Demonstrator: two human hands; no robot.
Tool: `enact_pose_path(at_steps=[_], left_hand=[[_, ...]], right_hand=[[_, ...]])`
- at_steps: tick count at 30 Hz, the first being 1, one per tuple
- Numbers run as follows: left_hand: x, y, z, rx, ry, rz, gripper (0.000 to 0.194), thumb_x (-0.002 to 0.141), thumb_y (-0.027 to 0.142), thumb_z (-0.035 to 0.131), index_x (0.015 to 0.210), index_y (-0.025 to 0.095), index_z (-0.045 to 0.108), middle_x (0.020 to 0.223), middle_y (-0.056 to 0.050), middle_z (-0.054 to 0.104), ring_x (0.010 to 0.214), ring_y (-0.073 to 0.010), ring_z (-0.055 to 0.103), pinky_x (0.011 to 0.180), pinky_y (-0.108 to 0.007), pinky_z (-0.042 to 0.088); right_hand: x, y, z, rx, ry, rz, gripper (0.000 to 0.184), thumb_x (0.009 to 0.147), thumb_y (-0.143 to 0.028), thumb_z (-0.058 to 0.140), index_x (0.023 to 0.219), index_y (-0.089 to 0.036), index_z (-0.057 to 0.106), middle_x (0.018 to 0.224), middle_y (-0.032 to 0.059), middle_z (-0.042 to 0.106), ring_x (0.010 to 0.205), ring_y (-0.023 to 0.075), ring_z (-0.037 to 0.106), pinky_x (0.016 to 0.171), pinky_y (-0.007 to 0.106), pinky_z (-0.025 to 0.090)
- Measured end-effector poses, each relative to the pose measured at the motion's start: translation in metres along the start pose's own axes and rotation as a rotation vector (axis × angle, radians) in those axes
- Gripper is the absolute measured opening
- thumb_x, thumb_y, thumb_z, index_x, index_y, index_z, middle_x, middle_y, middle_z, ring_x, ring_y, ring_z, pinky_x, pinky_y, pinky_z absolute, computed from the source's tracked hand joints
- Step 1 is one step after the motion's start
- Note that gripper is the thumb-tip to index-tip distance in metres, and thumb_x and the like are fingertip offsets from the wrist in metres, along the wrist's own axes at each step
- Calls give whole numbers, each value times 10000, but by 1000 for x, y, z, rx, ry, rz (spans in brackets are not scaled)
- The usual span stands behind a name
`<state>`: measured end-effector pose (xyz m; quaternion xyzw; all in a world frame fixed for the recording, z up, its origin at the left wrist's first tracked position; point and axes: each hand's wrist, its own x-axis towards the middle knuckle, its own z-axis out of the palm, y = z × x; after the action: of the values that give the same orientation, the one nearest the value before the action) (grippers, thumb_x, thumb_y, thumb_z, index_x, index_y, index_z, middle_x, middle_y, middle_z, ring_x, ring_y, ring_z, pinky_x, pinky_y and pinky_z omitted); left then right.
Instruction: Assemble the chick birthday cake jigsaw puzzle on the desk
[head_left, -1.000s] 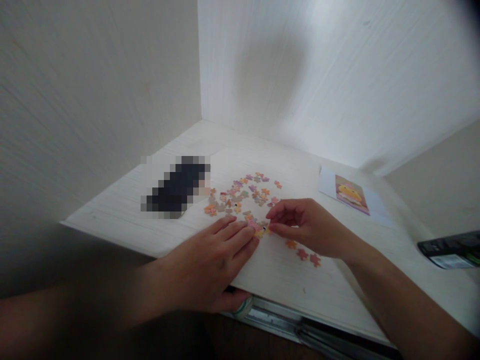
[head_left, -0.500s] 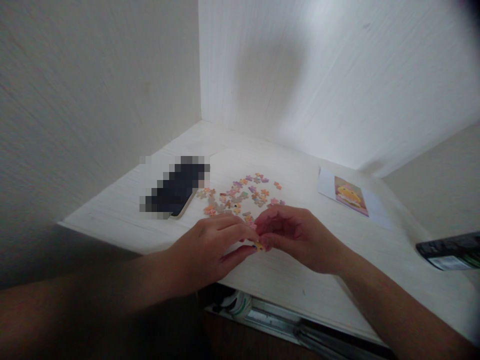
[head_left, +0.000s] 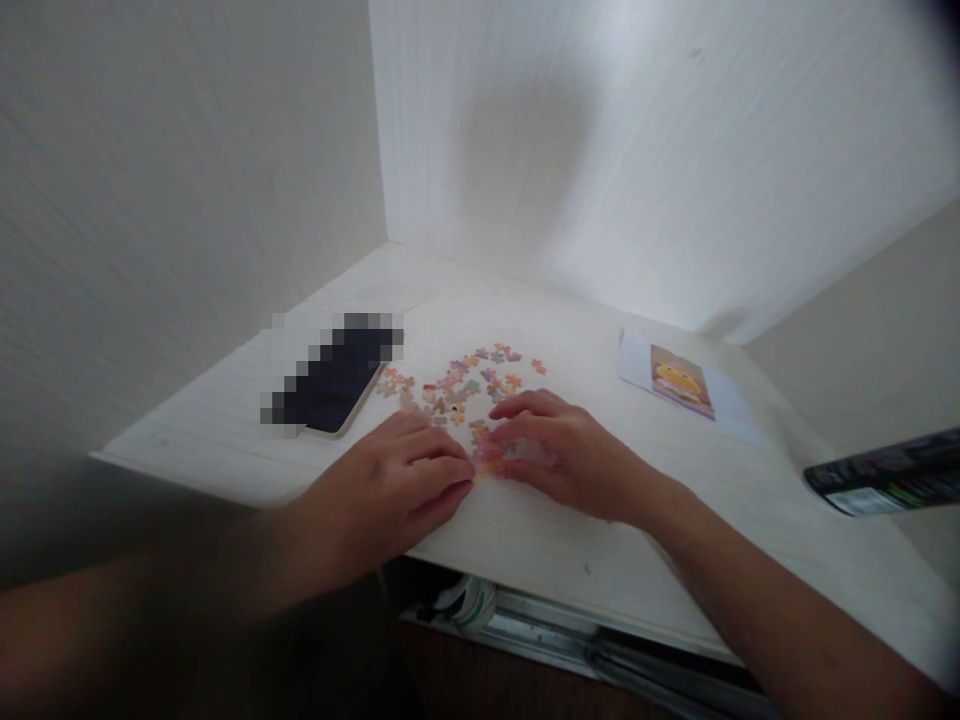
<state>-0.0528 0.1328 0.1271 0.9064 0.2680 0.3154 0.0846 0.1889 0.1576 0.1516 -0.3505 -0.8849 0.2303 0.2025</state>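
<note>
My left hand (head_left: 409, 478) lies low over the white tabletop, thumb and fingers closed on the edge of a small yellow jigsaw puzzle piece (head_left: 475, 481). Just to its right, my right hand (head_left: 570, 450) pinches pink jigsaw puzzle pieces (head_left: 491, 454) between thumb and fingertips. The fingertips are slightly blurred, and whether the pink and yellow pieces are joined I cannot tell. Beyond both hands spreads a loose group of puzzle pieces (head_left: 457, 385) in orange, purple, pink and grey, with one yellow piece (head_left: 457, 411) bearing a black dot.
A phone (head_left: 337, 385) rests left of the pieces. At the right lies a sheet with a picture of a yellow figure (head_left: 681, 382), and beyond it a black bottle (head_left: 885, 472). White panels enclose the tabletop (head_left: 525, 540). Below its front edge is an open compartment holding things.
My hands have come slightly apart, and the right fingers have spread and lowered around the pink pieces. The whole view has shifted, so everything sits a little further left.
</note>
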Motion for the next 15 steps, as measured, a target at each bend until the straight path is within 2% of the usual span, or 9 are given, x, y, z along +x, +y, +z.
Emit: enact_pose_path(at_steps=[4, 10, 15], left_hand=[[0, -1, 3, 125, -38, -17, 86, 923, 198, 587, 913, 207, 672, 896, 6, 670, 823, -156, 560, 796, -336, 427], [-2, -2, 7, 168, -100, -11, 110, 936, 234, 576, 973, 236, 680, 920, 3, 660, 859, -173, 529, 824, -360, 411], [-1, 0, 5, 194, -97, 25, 113, 941, 223, 564, 957, 231, 676, 918, 8, 656, 856, -167, 536, 832, -359, 424]], right_hand=[[-1, -1, -1, -78, -118, -8, 182, 903, -324, 651, 1038, -227, 725, 1098, 77, 640, 1001, 200, 599, 930, 364, 472], [-2, -5, 1, -93, -122, 27, 269, 891, -419, 656, 1065, -229, 734, 1041, 82, 628, 905, 190, 607, 836, 336, 488], [-2, -5, 3, -127, -110, 30, 302, 891, -434, 652, 1085, -216, 728, 1033, 88, 625, 900, 192, 603, 817, 328, 481]])
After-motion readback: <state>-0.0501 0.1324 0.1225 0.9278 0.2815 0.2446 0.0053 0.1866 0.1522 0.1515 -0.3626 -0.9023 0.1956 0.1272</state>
